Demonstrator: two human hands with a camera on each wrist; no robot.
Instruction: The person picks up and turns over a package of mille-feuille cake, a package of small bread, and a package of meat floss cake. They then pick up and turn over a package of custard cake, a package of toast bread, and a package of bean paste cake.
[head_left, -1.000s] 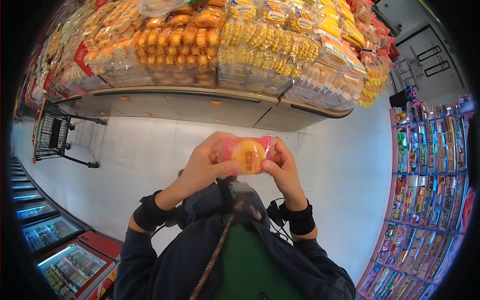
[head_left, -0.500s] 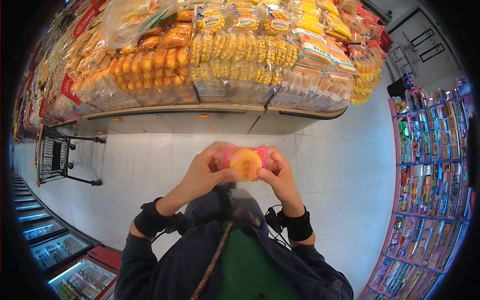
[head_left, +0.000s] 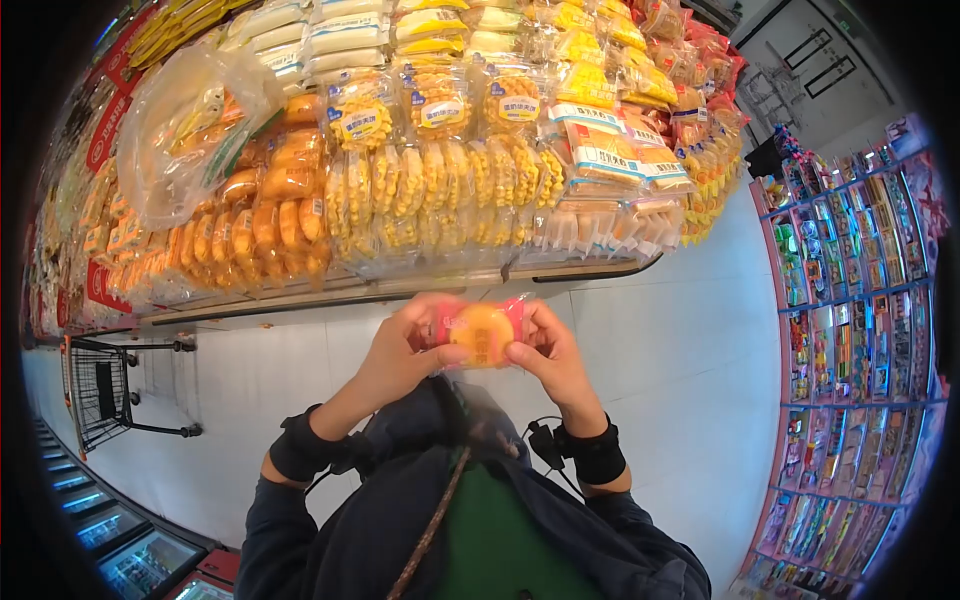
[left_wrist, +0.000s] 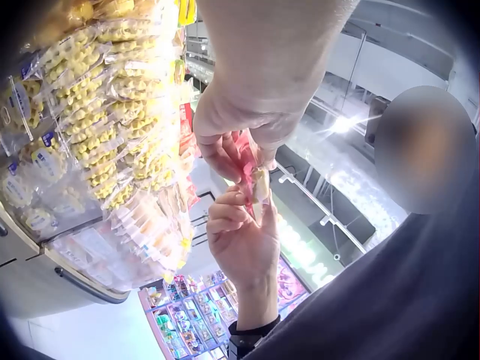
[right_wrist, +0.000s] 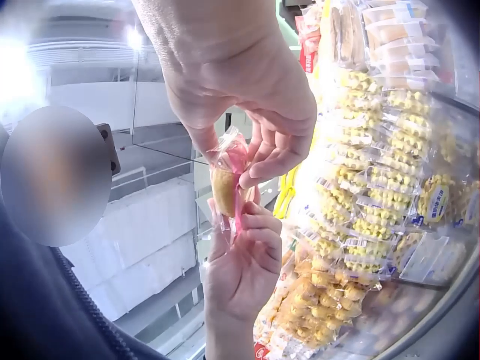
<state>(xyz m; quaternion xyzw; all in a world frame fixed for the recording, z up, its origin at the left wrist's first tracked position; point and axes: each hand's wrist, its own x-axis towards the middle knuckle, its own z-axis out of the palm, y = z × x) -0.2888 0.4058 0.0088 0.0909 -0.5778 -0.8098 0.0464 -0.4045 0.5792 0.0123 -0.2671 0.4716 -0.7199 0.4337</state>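
Note:
A round golden pastry in a clear and pink wrapper [head_left: 483,333] is held up in front of the chest, with dark printed characters on its face. My left hand [head_left: 398,350] pinches its left end, thumb on the near face and fingers behind. On the opposite end my right hand [head_left: 552,358] pinches the wrapper in the same way. Seen edge-on in the right wrist view, the pastry [right_wrist: 225,191] is thick and sits between the two hands, inside the film. The left wrist view shows the pink wrapper [left_wrist: 246,154] between both hands' fingers.
Ahead stands a long display counter piled with bagged waffles [head_left: 430,190], buns [head_left: 265,235] and other packets. A clear plastic bag [head_left: 185,130] lies on the pile. A shopping cart [head_left: 105,385] is at left, freezers [head_left: 140,560] lower left, and a snack shelf [head_left: 850,330] at right.
The counter has come nearer in the head view, with its edge lower and more packets showing. Both hands keep hold of the wrapped pastry, which sits slightly lower and further left.

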